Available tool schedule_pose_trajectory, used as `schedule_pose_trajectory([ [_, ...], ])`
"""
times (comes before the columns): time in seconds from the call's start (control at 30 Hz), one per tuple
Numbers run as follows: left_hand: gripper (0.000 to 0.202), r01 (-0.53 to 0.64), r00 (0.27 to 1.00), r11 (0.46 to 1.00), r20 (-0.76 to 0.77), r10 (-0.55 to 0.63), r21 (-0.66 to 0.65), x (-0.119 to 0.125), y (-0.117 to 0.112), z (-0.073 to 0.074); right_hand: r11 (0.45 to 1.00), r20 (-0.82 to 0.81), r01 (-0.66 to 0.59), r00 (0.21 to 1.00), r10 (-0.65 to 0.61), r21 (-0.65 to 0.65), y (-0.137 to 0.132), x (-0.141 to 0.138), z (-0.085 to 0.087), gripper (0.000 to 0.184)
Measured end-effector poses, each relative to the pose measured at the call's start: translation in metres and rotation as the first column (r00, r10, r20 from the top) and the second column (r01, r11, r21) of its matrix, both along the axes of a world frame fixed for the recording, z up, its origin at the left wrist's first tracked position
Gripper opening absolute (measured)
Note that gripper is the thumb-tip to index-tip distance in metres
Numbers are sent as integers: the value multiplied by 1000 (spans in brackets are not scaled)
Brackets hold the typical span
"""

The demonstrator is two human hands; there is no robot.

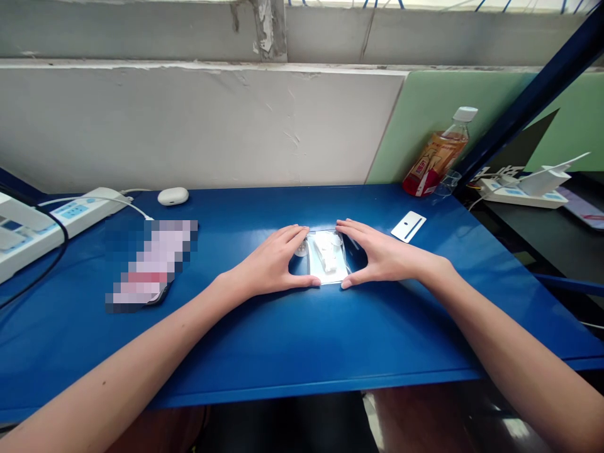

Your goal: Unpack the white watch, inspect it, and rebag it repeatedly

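Note:
A small clear plastic packet lies flat on the blue desk, with a white object inside whose kind I cannot make out. My left hand curves around the packet's left side, fingertips by its far left corner and thumb by its near left corner. On the other side, my right hand mirrors this, with fingertips at the far right corner and thumb at the near right one. Both hands have thumb and fingers spread wide apart. A small round clear item shows beside the left fingers, partly hidden.
The blue desk holds a blurred phone with a cable, a white earbud case and a power strip on the left. Toward the right are a white card and a drink bottle leaning against a green panel.

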State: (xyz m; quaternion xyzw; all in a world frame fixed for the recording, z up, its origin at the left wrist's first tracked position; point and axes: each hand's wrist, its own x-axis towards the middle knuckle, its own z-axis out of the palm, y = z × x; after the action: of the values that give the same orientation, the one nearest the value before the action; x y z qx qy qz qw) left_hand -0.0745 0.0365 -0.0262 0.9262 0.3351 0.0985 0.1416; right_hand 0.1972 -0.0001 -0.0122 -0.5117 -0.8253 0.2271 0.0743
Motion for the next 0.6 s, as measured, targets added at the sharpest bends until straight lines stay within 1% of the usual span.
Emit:
schedule_pose_trajectory([
  [0.17,105,-5,1000,1000,6,5,-18,1,0,1,1000,-1,10,1000,-10,-1,-2,-2,4,122],
  [0.33,105,-9,1000,1000,17,9,-25,0,2,0,1000,30,-10,999,10,2,-2,-1,6,123],
  [0.6,104,-15,1000,1000,18,16,-14,0,1,-2,999,24,-28,999,27,37,0,2,4,119],
])
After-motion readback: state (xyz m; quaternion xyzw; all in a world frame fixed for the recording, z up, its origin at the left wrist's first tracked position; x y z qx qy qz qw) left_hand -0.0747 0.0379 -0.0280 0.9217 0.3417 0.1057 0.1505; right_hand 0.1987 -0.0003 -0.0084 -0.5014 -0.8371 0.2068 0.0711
